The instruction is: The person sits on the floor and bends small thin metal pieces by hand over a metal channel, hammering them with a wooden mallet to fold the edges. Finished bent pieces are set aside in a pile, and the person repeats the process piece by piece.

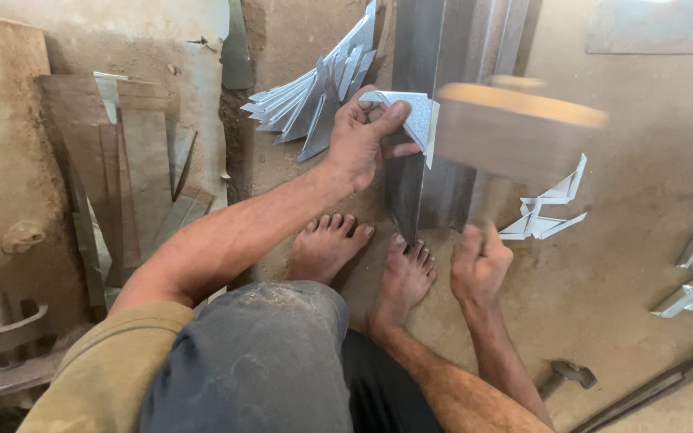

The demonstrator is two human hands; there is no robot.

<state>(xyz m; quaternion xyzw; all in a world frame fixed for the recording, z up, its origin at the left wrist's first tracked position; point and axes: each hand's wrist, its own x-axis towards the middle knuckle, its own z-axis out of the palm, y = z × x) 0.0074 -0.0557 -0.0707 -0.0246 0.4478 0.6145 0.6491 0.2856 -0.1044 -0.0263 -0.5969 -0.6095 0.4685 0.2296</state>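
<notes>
Head view: left hand (pixel 365 138) pinching a bent metal piece (pixel 407 112); right hand (pixel 479 265) gripping a blurry wooden mallet (pixel 515 132) beside it.

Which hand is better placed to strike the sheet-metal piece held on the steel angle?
Probably the right hand: it grips the wooden mallet, raised beside the piece. The left hand pins the sheet-metal piece against the steel angle.

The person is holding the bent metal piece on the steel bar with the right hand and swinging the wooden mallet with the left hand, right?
Not quite: the hands are swapped. The head view shows the left hand holding the bent metal piece on the steel bar, while the right hand swings the wooden mallet.
</notes>
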